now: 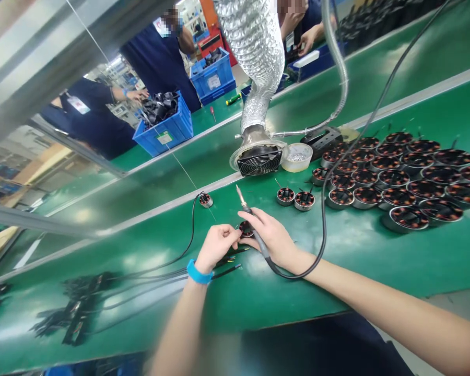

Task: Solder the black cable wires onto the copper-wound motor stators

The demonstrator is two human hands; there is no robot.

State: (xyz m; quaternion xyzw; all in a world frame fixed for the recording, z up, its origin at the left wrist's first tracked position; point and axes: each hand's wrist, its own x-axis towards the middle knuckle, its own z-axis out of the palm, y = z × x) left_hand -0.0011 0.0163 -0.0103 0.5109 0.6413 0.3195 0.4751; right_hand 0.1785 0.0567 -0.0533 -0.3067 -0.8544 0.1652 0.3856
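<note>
A soldering iron (261,241) is in my right hand (276,239), its bare metal tip pointing up and away, clear of the work. Between my two hands sits a small round motor stator (246,228) with copper windings and a metal rim. My left hand (218,244), with a blue wristband, pinches at the stator's left edge; whether a thin wire is also between the fingertips I cannot tell. The right hand's lower fingers reach the stator's near side. Black cables (172,272) with bared coloured ends lie beneath my left wrist.
A fume fan (260,159) on a silver duct stands ahead, beside a white tub (297,157). Many stators (394,178) fill the right side; two stand nearer. Another stator (206,200) has a cable. The iron's cord loops over my right forearm. Co-workers and blue crates (166,136) are beyond.
</note>
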